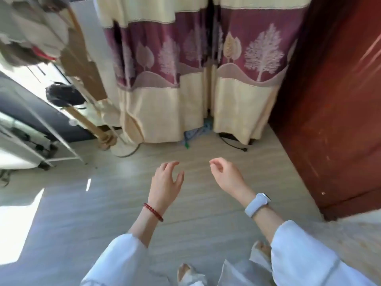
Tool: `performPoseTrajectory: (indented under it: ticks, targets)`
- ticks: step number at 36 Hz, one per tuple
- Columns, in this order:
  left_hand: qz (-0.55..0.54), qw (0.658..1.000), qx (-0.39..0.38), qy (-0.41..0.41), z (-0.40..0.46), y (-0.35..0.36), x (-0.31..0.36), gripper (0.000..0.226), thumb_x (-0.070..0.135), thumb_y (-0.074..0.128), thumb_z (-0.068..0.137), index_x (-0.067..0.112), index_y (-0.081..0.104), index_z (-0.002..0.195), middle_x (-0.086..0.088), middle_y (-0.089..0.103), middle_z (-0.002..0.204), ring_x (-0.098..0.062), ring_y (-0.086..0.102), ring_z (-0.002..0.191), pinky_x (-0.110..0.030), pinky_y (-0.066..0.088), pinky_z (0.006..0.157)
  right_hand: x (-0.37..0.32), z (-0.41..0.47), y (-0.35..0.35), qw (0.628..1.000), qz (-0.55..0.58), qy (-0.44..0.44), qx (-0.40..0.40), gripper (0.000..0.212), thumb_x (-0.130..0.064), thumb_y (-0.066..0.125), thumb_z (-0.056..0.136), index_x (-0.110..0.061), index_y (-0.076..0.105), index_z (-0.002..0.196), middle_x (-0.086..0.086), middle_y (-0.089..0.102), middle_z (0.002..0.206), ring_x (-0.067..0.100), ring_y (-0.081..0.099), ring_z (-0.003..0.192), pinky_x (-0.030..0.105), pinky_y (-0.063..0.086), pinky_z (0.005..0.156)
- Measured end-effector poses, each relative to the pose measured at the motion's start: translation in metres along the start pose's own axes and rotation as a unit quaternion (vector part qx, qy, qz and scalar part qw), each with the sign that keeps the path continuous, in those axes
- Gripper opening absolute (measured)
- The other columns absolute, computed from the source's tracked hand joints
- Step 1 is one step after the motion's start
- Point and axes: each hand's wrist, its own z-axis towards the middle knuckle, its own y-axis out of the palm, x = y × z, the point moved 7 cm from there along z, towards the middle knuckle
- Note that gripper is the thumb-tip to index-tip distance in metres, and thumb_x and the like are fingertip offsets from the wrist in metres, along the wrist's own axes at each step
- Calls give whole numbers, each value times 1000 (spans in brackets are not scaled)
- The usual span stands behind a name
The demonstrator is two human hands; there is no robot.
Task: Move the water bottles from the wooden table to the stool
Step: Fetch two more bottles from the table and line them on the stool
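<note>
Grip, both sides: I find each hand empty. The left hand [165,183] is held out over the floor [103,203] with its fingers spread and loosely curved, back of the hand toward the camera, nothing between the fingers. The right hand [225,175] is just beside it, apart from it, with fingers curled partway in toward the thumb but closed on nothing.

Task items: I can see no water bottle, no wooden table and no stool in this view, so I cannot place any of them relative to either grip.

Wrists: a red beaded bracelet [153,212] sits on the left wrist; a watch with a pale band [257,204] sits on the right. Both forearms come out of white sleeves [299,254] at the bottom edge of the view.

Surroundings: the floor beneath the hands is pale wood-grain board. Ahead hangs a cream and maroon curtain [185,69] with a tree and leaf pattern, its hem near the floor. A blue-grey cloth [198,131] lies at the hem where the two curtain panels meet, and a dark cable [233,142] runs out on the floor beneath the right panel. A dark red wooden panel [334,100] fills the right side. At the left there are a wooden pole [90,124] leaning across, a dark object on it, and metal framing, all blurred; I cannot identify them further. The person's feet [185,271] show at the bottom edge.
</note>
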Motion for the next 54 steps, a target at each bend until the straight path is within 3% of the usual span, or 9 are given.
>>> performPoseTrajectory:
  ticks: [5, 8, 12, 20, 23, 29, 37, 44, 54]
  targets:
    - [-6, 979, 124, -162, -64, -144, -163, 35, 23, 62, 84, 8, 58, 116, -12, 62, 110, -29, 55, 107, -35, 42, 91, -135, -9, 174, 980, -37, -103, -167, 23, -18, 48, 91, -9, 60, 108, 11, 67, 106, 27, 60, 102, 38, 46, 94]
    - [-5, 948, 197, -250, -112, -214, -237, 43, 37, 56, 83, 10, 58, 116, -10, 61, 114, -30, 55, 109, -39, 42, 92, -201, -27, 270, 948, -77, -163, -261, 24, -20, 46, 92, -11, 58, 111, 10, 66, 109, 25, 60, 104, 36, 45, 95]
    - [12, 904, 273, -329, -166, -285, -317, 37, 23, 57, 88, 10, 54, 122, -9, 58, 123, -25, 50, 118, -35, 37, 98, -276, -56, 385, 896, -138, -250, -341, 25, -19, 47, 92, -8, 58, 112, 12, 66, 110, 27, 60, 103, 28, 41, 87]
    - [29, 829, 362, -424, -218, -417, -496, 35, 22, 57, 87, 9, 55, 120, -11, 58, 120, -26, 51, 115, -37, 40, 99, -426, -83, 617, 791, -185, -396, -428, 26, -20, 46, 92, -12, 58, 114, 10, 65, 108, 25, 60, 102, 28, 42, 86]
    - [33, 827, 357, -434, -211, -448, -522, 35, 23, 56, 88, 9, 54, 121, -11, 56, 122, -25, 51, 115, -35, 40, 99, -454, -86, 649, 778, -175, -418, -435, 25, -22, 45, 92, -14, 58, 112, 7, 65, 108, 24, 60, 100, 30, 43, 86]
    - [38, 777, 417, -471, -203, -594, -639, 36, 23, 51, 91, 10, 52, 124, -8, 54, 125, -22, 49, 116, -32, 40, 98, -599, -102, 803, 723, -177, -470, -475, 27, -21, 45, 92, -12, 58, 115, 5, 64, 114, 22, 60, 97, 27, 43, 82]
    - [48, 703, 474, -528, -274, -702, -755, 34, 25, 51, 90, 14, 52, 123, -4, 49, 129, -18, 46, 118, -25, 36, 94, -706, -167, 962, 640, -177, -535, -522, 27, -21, 44, 93, -13, 56, 116, 5, 63, 114, 21, 61, 96, 24, 44, 82]
    - [72, 666, 507, -543, -343, -809, -888, 34, 23, 55, 89, 12, 54, 121, -6, 53, 124, -22, 50, 115, -30, 41, 93, -803, -221, 1121, 627, -152, -542, -538, 26, -17, 46, 92, -10, 57, 115, 9, 64, 111, 25, 63, 97, 23, 43, 79]
    - [73, 677, 498, -537, -383, -981, -1082, 35, 24, 55, 89, 11, 54, 121, -7, 54, 122, -23, 49, 115, -31, 41, 95, -950, -265, 1324, 658, -142, -510, -536, 26, -18, 47, 92, -10, 57, 115, 10, 67, 106, 24, 63, 97, 22, 41, 74]
